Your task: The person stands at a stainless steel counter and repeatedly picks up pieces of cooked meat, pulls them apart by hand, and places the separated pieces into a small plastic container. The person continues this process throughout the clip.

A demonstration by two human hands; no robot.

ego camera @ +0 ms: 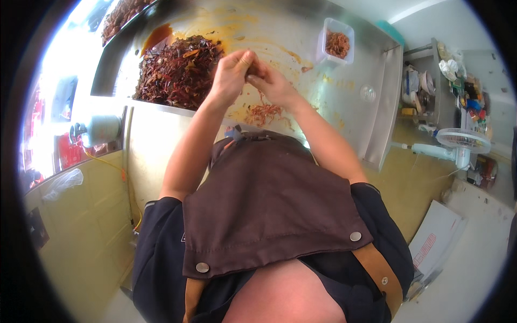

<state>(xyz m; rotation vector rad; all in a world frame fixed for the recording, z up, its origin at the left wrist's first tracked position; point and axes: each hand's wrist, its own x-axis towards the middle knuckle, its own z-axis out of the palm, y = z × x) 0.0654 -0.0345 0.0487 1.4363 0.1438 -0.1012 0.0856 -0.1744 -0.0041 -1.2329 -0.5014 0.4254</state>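
My left hand point(234, 72) and my right hand point(272, 82) meet over a stainless steel worktop point(299, 20), fingers bent and thumbs drawn in. Something small and dark seems to show between the fingertips, but the fingers mostly hide it. Thin reddish-brown shreds point(264, 114) lie loosely on the metal just below my right hand. Beside my left hand rises a big heap of dark red-brown, glossy strips point(177, 74), probably food. A clear plastic container point(350, 40) farther right holds light brown shredded pieces point(337, 44).
Orange-brown liquid point(157, 38) pools behind the heap. A raised metal rim point(381, 117) bounds the worktop's right end. Beyond it are a white electric fan point(462, 141) and a cluttered shelf point(420, 87). A pale cylinder-shaped device point(101, 130) stands at the left; more dark strips point(121, 18) lie at upper left.
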